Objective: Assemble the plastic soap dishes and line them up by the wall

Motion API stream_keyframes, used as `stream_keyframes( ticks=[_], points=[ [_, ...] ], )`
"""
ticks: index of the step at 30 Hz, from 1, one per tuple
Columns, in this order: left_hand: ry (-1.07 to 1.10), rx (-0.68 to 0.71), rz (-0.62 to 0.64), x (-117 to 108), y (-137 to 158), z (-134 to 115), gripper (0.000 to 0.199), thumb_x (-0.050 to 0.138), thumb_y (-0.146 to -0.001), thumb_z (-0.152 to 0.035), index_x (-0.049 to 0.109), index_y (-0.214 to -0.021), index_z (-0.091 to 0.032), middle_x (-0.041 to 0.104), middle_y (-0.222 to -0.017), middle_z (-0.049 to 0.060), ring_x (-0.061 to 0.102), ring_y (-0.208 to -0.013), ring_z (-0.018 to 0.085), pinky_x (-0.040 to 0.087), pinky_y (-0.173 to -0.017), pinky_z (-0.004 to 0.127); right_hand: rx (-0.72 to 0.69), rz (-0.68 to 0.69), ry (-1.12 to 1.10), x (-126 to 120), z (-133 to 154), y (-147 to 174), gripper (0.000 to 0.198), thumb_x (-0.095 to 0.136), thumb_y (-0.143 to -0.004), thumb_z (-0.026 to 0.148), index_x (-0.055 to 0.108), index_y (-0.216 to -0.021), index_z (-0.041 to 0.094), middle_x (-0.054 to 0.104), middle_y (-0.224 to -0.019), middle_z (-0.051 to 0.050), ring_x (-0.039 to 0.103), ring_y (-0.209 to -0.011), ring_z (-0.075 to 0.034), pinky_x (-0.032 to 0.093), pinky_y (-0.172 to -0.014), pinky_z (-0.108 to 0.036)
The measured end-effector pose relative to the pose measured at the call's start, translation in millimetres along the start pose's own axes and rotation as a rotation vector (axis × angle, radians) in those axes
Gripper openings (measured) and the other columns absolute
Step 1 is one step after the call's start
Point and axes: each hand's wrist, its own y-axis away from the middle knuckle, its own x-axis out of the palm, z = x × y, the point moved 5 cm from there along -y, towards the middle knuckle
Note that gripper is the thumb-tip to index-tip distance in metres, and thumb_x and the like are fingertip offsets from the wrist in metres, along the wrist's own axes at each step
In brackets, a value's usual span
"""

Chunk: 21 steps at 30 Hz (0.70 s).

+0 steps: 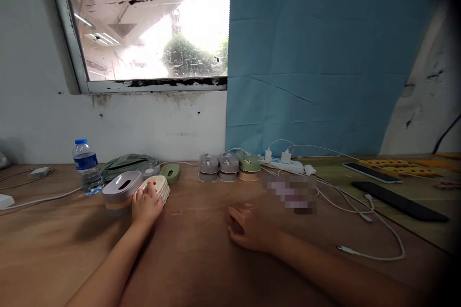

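Note:
On the left side of the table, my left hand [147, 206] is closed over the near side of a stack of cream oval lids [163, 188], fingers on the top one. Directly left of it are stacked oval pieces, a pinkish-grey slotted lid [122, 186] uppermost, with tan and grey edges below. Behind the cream stack lies a green slotted lid [170, 172]. My right hand [252, 228] rests on the bare tabletop, holding nothing, fingers loosely curved and a gap between thumb and forefinger.
Two grey stacked containers [218, 168] and a green-and-tan one [249, 166] stand near the wall. A power strip [291, 165], white cables [382, 256], a phone [370, 172] and a black slab [398, 201] are right. A water bottle [86, 168] and green pouch [126, 167] stand left.

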Motion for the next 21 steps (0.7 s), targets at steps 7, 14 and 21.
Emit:
stream_keyframes(
  ticks=[7,14,21],
  points=[
    [0.108,0.021,-0.079,-3.4,-3.2,3.0,0.03,0.043,-0.073,-0.018,0.04,-0.103,-0.018,0.059,-0.09,0.008,0.053,-0.091,0.027,0.037,-0.078,0.038,0.165,-0.002,-0.258,25.3,-27.3,2.0,0.005,0.049,-0.069,0.016,0.045,-0.07,0.02,0.054,-0.058,0.003,0.049,-0.051,-0.011,0.031,-0.047,-0.02],
    [0.549,0.282,-0.018,-7.7,21.0,-41.4,0.036,0.045,-0.073,-0.016,0.04,-0.108,-0.021,0.052,-0.085,0.004,0.051,-0.08,0.02,0.041,-0.075,0.034,0.122,-0.431,-0.341,3.2,-33.8,8.8,0.023,0.051,-0.068,0.018,0.041,-0.089,0.02,0.052,-0.085,-0.005,0.051,-0.079,-0.019,0.043,-0.07,-0.03],
    [0.828,0.648,0.532,3.3,68.4,-100.9,0.063,0.057,-0.067,-0.014,0.033,-0.124,-0.029,0.054,-0.087,0.0,0.051,-0.083,0.016,0.042,-0.077,0.028,-0.052,-0.282,-0.363,3.4,-22.9,9.6,0.043,0.057,-0.065,0.02,0.045,-0.107,0.02,0.043,-0.113,-0.01,0.041,-0.108,-0.025,0.034,-0.093,-0.038]
  ],
)
